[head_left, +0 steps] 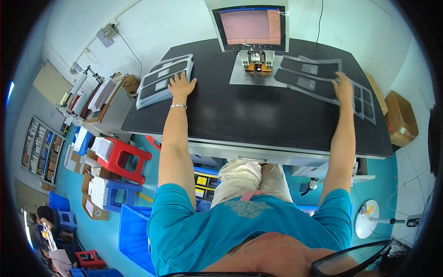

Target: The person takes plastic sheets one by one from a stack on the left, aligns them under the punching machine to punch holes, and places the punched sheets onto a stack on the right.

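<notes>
My left hand (182, 87) lies with fingers spread on the near right edge of a stack of flat grey frames (154, 88) at the table's left. These frames have rectangular windows, and a pale rectangle shows in some of them. At the right, my right hand (343, 87) has its fingers closed on the edge of a similar flat grey frame (307, 83), which is smeared by motion. That frame reaches over the pale plate (237, 76) under the monitor device. More grey frames (367, 102) lie beneath and beside my right hand, partly hidden.
A monitor (251, 27) stands above a small device with orange parts (258, 67) at the back of the black table (235, 115). Cardboard boxes (401, 120) stand right of the table. Red (122, 159) and blue stools (121, 195) and a blue crate (134, 235) are at the left.
</notes>
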Motion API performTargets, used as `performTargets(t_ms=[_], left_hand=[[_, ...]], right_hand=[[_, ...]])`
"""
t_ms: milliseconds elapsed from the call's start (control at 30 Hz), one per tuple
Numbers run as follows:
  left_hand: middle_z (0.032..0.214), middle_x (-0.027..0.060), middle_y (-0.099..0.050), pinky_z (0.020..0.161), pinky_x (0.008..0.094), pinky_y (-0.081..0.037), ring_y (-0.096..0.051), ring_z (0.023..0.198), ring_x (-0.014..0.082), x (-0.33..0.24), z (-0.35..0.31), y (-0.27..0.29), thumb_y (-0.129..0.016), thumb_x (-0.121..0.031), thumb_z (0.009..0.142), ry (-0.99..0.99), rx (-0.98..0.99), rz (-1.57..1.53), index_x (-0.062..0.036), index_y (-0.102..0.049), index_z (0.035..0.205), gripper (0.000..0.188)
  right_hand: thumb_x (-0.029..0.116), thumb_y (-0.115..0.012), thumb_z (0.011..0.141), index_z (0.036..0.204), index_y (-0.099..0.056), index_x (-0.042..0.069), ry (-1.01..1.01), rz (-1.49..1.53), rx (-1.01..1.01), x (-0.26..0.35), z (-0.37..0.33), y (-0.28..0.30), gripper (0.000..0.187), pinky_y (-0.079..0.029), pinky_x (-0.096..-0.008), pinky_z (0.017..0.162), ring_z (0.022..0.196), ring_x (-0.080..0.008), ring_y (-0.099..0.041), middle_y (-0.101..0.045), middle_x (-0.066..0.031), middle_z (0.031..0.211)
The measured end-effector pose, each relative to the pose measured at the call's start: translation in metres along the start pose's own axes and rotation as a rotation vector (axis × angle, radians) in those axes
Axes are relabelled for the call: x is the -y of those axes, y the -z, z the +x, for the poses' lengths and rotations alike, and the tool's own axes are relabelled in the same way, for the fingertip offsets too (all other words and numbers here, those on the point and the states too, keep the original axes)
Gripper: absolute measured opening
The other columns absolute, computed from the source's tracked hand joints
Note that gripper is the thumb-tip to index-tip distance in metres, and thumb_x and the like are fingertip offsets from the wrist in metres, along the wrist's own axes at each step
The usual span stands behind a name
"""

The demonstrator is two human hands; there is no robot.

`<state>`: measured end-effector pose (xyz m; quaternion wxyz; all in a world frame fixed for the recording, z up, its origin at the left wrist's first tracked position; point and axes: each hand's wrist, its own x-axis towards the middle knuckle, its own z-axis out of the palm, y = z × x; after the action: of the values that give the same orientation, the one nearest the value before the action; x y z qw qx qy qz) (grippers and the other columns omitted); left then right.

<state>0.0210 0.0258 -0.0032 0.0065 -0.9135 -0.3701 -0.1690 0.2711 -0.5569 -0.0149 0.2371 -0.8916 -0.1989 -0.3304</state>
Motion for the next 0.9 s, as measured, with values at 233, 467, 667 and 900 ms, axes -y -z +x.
performTargets(t_ms=[233, 467, 667, 900], left_hand=[[0.137, 0.0157, -0.057, 0.092, 0.0524, -0.050, -0.058, 0.118, 0.0397, 0.018, -0.016, -0.017, -0.052, -0.042, 0.097, -0.274, -0.268, 0.055, -0.0168, -0.055, 0.134, 0.046], [0.106, 0.0111, -0.071, 0.075, 0.0454, -0.055, -0.068, 0.089, 0.0339, -0.005, -0.036, 0.043, -0.056, -0.018, 0.094, -0.536, -0.432, -0.131, -0.0087, -0.068, 0.098, 0.015], [0.113, 0.0123, -0.068, 0.081, 0.0423, -0.055, -0.067, 0.099, 0.0316, -0.100, -0.087, 0.036, -0.058, -0.009, 0.088, -0.818, 0.046, -0.102, -0.0079, -0.068, 0.110, 0.024], [0.106, 0.0113, -0.061, 0.082, 0.0406, -0.054, -0.064, 0.099, 0.0309, -0.160, -0.123, 0.044, -0.057, -0.018, 0.096, -1.028, 0.142, -0.367, -0.0096, -0.066, 0.120, 0.027]], right_hand=[[0.022, -0.070, 0.084, 0.118, -0.066, 0.007, -0.155, -0.178, -0.070, -0.028, 0.001, 0.022, 0.037, -0.047, -0.0431, 0.099, 0.115, -0.0354, -0.059, -0.062, -0.0177, 0.123], [0.021, -0.068, 0.087, 0.118, -0.064, 0.006, 0.112, 0.034, 0.053, 0.109, -0.017, 0.002, 0.035, -0.044, -0.0423, 0.102, 0.121, -0.0341, -0.055, -0.062, -0.0161, 0.126], [0.031, -0.062, 0.094, 0.125, -0.062, 0.007, 0.432, 0.062, 0.096, 0.153, -0.033, -0.037, 0.039, -0.041, -0.0447, 0.105, 0.125, -0.0342, -0.053, -0.059, -0.0150, 0.131], [0.040, -0.055, 0.097, 0.127, -0.061, 0.006, 0.327, 0.059, 0.382, 0.113, -0.030, -0.029, 0.045, -0.037, -0.0458, 0.108, 0.130, -0.0337, -0.049, -0.057, -0.0160, 0.134]])
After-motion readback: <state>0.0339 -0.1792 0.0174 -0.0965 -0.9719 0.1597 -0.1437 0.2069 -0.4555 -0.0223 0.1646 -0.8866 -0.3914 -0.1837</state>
